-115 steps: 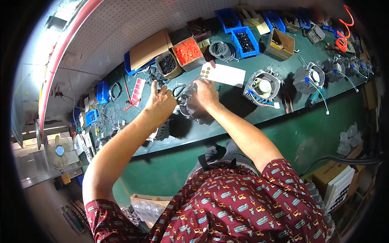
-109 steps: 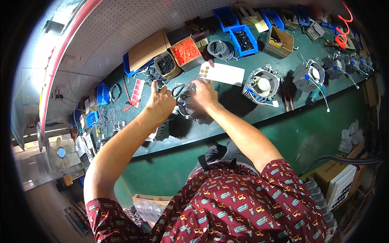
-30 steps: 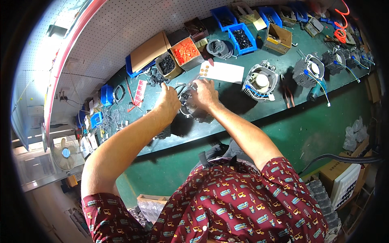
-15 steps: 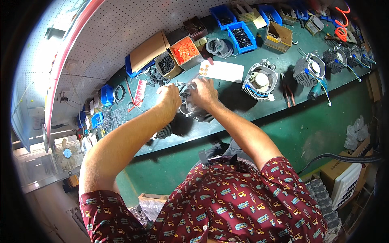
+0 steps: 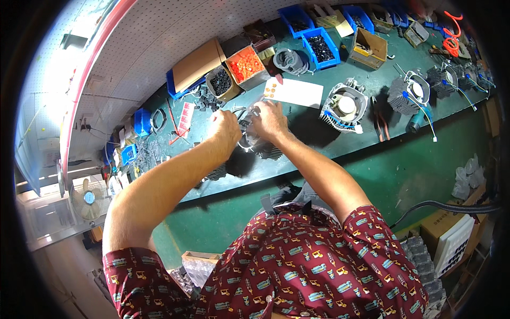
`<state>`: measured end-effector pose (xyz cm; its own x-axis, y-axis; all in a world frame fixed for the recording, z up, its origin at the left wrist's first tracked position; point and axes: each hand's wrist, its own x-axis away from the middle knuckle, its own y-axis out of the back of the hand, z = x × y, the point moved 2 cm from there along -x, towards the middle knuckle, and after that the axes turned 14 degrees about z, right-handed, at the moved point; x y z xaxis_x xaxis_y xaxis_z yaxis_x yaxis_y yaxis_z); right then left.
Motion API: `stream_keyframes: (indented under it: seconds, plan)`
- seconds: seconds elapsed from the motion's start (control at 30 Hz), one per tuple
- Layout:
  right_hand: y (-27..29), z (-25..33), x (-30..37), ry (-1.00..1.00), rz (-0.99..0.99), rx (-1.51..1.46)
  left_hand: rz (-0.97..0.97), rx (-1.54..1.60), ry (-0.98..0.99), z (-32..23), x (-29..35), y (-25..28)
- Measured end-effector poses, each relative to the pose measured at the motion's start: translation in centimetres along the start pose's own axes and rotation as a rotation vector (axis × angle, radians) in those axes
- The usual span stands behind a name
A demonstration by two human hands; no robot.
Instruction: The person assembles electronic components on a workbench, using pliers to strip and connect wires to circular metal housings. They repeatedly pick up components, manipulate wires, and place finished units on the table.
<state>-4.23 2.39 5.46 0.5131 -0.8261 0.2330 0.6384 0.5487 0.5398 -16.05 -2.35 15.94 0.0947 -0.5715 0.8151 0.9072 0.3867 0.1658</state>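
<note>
A grey finned metal housing (image 5: pixel 270 152) stands near the bench's front edge, between and under my two hands. My right hand (image 5: pixel 270 121) is closed over its far right side, with the fingers curled down onto it. At the left side of the housing, my left hand (image 5: pixel 225 128) is closed in a tight curl; whatever its fingers hold is hidden. Thin dark loops (image 5: pixel 241 114) show in the gap between the hands. Another dark finned part (image 5: pixel 218 172) sits partly covered below my left forearm.
A similar housing (image 5: pixel 344 106) with a white round centre stands to the right, then red-handled pliers (image 5: pixel 380 123) and more housings (image 5: pixel 410 94). Behind are a white sheet (image 5: pixel 300 93), a box of orange caps (image 5: pixel 246 65), a box of black parts (image 5: pixel 221 83) and blue bins (image 5: pixel 321 49).
The whole view has shifted slightly. Both hands stay at the housing in nearly the same pose.
</note>
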Motion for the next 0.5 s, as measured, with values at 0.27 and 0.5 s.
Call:
stream_keyframes:
  seconds: [0.27,0.5]
  plan:
    - [-0.3,-0.9,-0.3,0.025,-0.129,-0.025,-0.031,0.036,0.121,-1.4,0.1,-0.4]
    - [0.0,-1.4,0.5,0.125,-0.143,-0.047,0.023,0.382,0.028,2.9,4.3,0.7]
